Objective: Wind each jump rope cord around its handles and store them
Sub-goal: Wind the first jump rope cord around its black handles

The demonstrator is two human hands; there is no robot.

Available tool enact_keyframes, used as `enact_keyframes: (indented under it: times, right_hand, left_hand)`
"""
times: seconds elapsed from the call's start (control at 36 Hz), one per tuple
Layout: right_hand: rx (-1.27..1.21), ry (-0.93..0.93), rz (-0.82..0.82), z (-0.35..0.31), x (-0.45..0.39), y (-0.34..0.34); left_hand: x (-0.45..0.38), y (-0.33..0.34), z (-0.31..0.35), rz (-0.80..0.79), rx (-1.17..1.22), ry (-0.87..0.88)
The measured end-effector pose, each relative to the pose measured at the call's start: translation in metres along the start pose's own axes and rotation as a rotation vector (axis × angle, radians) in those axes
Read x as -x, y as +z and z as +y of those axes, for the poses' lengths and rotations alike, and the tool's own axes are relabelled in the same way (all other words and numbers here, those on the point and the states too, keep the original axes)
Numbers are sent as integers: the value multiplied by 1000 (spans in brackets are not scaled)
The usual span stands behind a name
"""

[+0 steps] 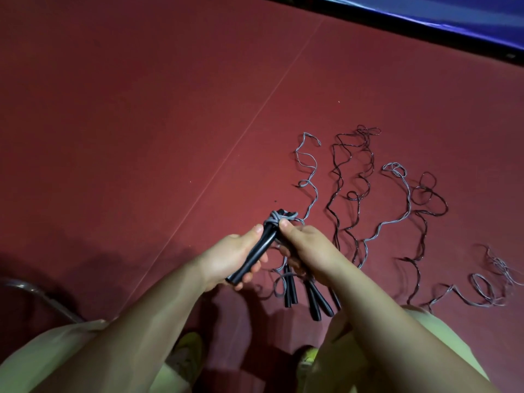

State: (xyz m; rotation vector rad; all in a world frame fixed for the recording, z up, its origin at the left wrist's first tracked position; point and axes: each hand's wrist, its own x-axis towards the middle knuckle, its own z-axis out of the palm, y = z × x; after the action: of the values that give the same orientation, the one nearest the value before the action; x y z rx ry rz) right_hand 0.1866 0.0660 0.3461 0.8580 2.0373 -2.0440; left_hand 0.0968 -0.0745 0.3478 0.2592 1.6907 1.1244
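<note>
My left hand [236, 255] grips a pair of black jump rope handles [256, 258] held together, tilted up to the right. A grey cord [279, 219] is looped around their top end. My right hand [304, 248] pinches that cord beside the handle tops, and the cord trails off to the floor behind it [307, 168]. Below my hands, more black handles [314, 303] lie on the red floor. Their dark cord [351, 177] and grey cord [402, 199] stretch away in loose squiggles.
Another loose grey cord [493, 282] lies at the far right. A blue mat edge [425, 21] runs along the top right. A curved metal chair leg [37, 293] stands at the lower left. My knees and yellow shoes [187, 353] fill the bottom.
</note>
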Motion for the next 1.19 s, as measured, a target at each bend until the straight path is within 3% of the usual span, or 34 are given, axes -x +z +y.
enact_keyframes:
  times: [0.11, 0.19, 0.42, 0.56, 0.67, 0.72, 0.78, 0.92, 1.0, 1.08, 1.19]
  right_hand:
    - [141, 9, 129, 3, -3, 3]
    - [211, -21, 179, 5, -5, 5]
    - [93, 47, 118, 3, -1, 14]
    - [-1, 109, 190, 3, -3, 16]
    - [-36, 90, 210, 1, -3, 15]
    - [-55, 73, 222, 2, -3, 14]
    - [-72, 39, 225, 3, -3, 13]
    - [-113, -106, 147, 4, -4, 12]
    - [-166, -140, 124, 7, -5, 10]
    - [-192, -142, 67, 7, -7, 7]
    - [-151, -109, -50, 6, -7, 3]
  left_hand:
    - [-5, 0, 1, 94, -160, 52]
    - [-7, -5, 2, 213, -412, 147]
    - [-7, -11, -3, 426, -910, 167]
    - [-3, -2, -7, 611, -1199, 385]
    - [-3, -3, -6, 651, -1256, 473]
    - [-3, -6, -4, 582, -1178, 447]
    - [-1, -8, 0, 403, -953, 342]
    - [8, -11, 12, -170, 43, -61]
    - [10, -14, 13, -426, 192, -157]
    - [11, -16, 15, -494, 256, -192]
    - [11, -17, 17, -390, 225, -195]
